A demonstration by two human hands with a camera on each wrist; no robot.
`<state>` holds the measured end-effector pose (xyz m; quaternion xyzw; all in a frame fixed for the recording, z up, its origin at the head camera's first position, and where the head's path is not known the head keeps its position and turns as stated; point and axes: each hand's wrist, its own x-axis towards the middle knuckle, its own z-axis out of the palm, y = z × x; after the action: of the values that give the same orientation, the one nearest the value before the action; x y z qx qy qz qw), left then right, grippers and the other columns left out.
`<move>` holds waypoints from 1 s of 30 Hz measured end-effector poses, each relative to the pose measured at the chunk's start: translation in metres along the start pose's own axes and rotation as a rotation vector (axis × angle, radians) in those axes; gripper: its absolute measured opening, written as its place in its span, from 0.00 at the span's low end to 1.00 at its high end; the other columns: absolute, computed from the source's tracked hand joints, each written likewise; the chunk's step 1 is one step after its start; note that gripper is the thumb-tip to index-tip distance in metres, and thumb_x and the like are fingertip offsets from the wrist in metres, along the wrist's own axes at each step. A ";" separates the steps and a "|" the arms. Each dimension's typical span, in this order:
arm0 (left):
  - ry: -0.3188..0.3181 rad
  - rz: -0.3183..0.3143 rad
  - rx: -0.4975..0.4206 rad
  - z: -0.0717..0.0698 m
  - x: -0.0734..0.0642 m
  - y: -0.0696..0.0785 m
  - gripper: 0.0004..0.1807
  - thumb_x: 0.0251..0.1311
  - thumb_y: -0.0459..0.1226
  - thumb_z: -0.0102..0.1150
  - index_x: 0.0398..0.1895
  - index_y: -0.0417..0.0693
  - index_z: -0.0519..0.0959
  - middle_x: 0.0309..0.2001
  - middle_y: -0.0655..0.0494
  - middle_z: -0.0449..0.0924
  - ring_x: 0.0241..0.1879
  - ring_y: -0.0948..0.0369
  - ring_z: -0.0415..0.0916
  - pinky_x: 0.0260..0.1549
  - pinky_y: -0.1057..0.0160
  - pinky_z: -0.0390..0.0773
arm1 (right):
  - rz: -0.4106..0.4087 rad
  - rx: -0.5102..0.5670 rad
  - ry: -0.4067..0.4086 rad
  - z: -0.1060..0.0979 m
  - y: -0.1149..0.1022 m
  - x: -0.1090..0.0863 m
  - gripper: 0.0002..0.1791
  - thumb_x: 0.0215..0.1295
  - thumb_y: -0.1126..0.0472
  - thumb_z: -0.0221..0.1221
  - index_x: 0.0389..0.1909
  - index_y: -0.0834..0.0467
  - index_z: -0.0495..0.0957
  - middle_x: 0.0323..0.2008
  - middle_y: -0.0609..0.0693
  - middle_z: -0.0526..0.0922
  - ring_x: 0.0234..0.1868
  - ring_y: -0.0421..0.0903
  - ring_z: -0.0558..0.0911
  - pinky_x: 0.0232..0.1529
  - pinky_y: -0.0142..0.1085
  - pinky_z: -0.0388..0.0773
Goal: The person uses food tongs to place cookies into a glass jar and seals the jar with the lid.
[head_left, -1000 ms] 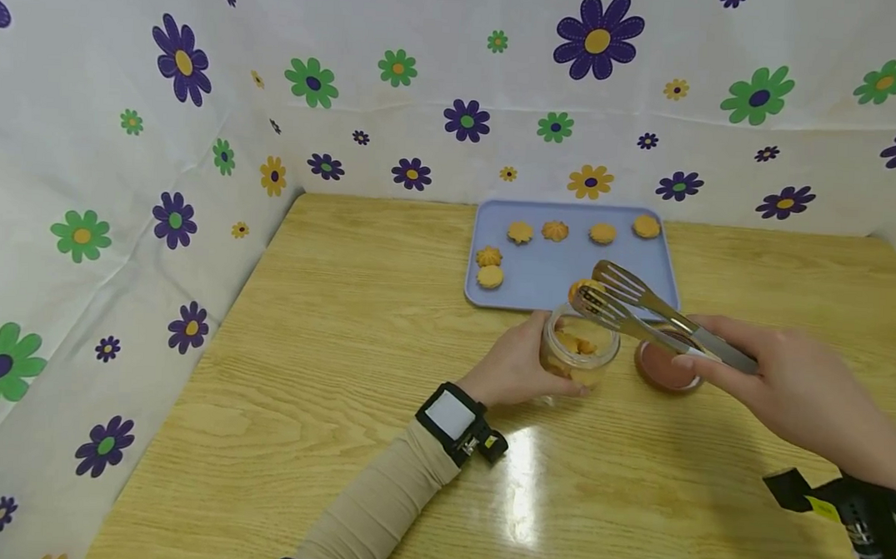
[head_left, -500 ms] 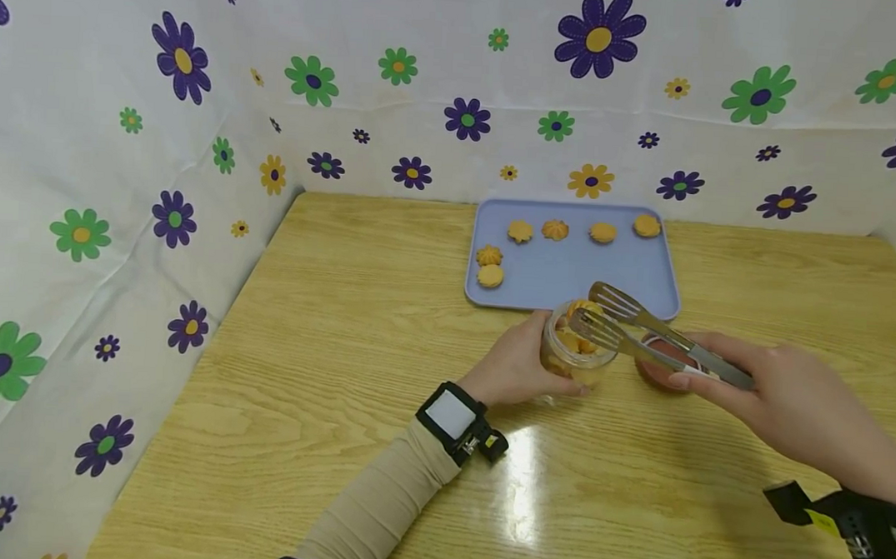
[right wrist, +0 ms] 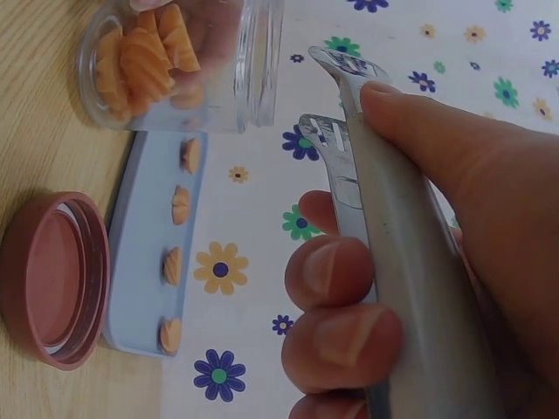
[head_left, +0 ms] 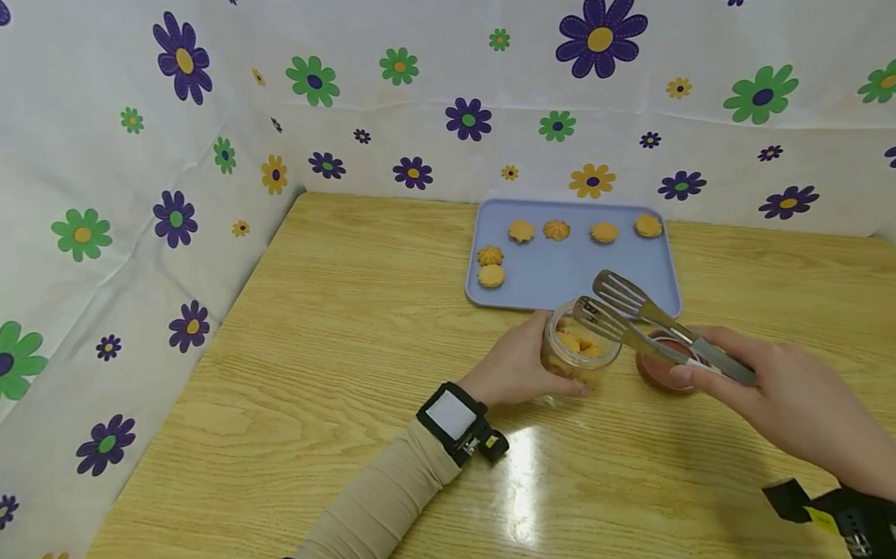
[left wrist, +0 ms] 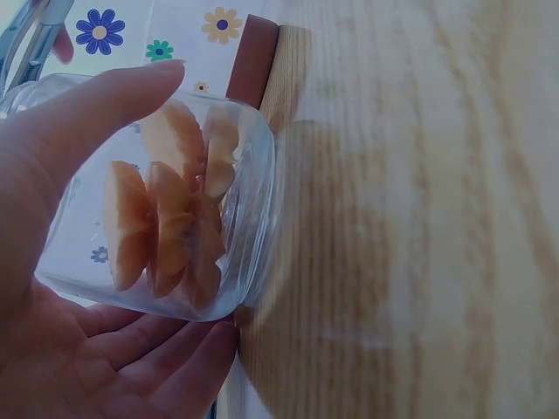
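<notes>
Jar (head_left: 585, 369): upright on the desk (head_left: 326, 324), uncapped, just in front of the near edge of the tray (head_left: 546, 271). Your left hand (head_left: 515, 362) wraps its side, thumb and fingers curved round the glass.
Tongs (head_left: 715, 356): gripped in your right hand (head_left: 777, 394), thumb and fingers curled on the handles. The 2 tips stand apart by the jar's mouth, nothing between them.
Just changed: 1.0 s ago the tips had a cookie above the jar; 0.5 s ago it sat at the mouth. Now the tips are bare and the cookies in the jar (right wrist: 144, 65) lie below the rim.
Tray cookies (head_left: 521, 231): 6 seen. 4 strung along the far edge, the last at the far right corner; 2 touching, by the left edge.
Lid (right wrist: 52, 284): on the desk, right of your jar.
Meaning: that drop looks complete, I judge; 6 cookies remain outside, your tongs free for a fresh pick.
</notes>
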<state>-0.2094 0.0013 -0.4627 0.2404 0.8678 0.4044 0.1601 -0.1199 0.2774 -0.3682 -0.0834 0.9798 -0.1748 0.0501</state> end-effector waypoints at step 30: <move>0.014 0.007 0.026 0.001 0.000 0.000 0.51 0.42 0.55 0.80 0.67 0.46 0.67 0.60 0.52 0.77 0.60 0.58 0.76 0.61 0.59 0.77 | -0.014 0.152 -0.022 0.011 -0.011 0.128 0.49 0.67 0.28 0.51 0.68 0.68 0.69 0.33 0.58 0.78 0.26 0.50 0.73 0.23 0.40 0.64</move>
<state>-0.2093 0.0018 -0.4633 0.2426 0.8732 0.3954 0.1493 -0.2428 0.2401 -0.3838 -0.0880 0.9625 -0.2479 0.0658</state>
